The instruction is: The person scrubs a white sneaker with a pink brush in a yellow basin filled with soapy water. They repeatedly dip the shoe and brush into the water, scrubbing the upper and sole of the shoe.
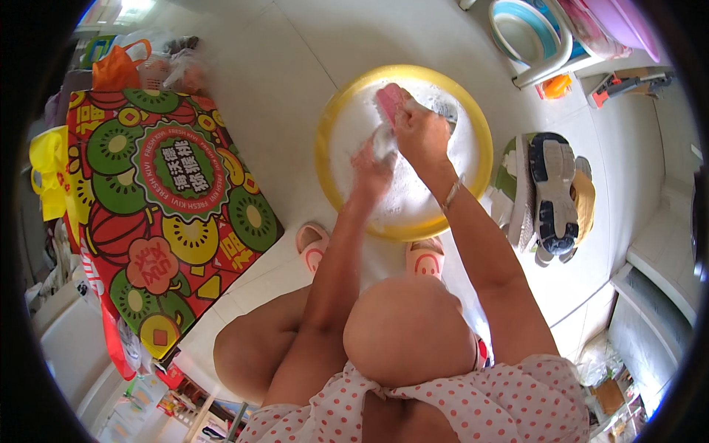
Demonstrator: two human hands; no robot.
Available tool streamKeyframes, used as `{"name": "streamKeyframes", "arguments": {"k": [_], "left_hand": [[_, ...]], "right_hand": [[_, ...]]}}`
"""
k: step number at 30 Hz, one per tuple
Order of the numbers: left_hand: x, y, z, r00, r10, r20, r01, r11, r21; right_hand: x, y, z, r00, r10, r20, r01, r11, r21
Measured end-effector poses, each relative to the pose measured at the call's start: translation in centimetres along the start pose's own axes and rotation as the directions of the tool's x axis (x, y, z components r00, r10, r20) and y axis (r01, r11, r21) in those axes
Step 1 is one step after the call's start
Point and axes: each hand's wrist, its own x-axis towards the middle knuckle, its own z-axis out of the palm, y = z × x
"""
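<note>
A yellow-rimmed round basin (486, 149) on the floor before me holds white, sudsy water. Above it, my right hand (422, 135) grips a pink scrubbing brush (391, 102). Close beside it on the left, my left hand (374, 166) is closed around a pale, foam-covered item (384, 142), whose kind I cannot tell. The two hands nearly meet over the foam. A grey, partly sunken thing (444, 109) shows in the suds behind my right hand.
At left stands a cardboard box (177, 166) printed with kiwis, bags behind it. Several shoes (554, 194) lie right of the basin. A rack (545, 72) with basins stands at upper right. My feet wear pink slippers (425, 260) at the basin's near edge.
</note>
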Motion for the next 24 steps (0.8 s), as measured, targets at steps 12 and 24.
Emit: {"name": "streamKeyframes", "arguments": {"k": [12, 24], "left_hand": [[1.9, -1.9, -4.0, 0.932, -0.359, 0.042, 0.268, 0.609, -0.747], [1.9, -2.5, -3.8, 0.955, -0.266, 0.135, 0.282, 0.663, -0.693]], "right_hand": [[0.3, 6.9, 10.1, 0.963, -0.213, 0.166, 0.254, 0.922, -0.293], [-7.0, -2.4, 2.1, 0.955, -0.039, -0.293, 0.176, 0.871, 0.458]]}}
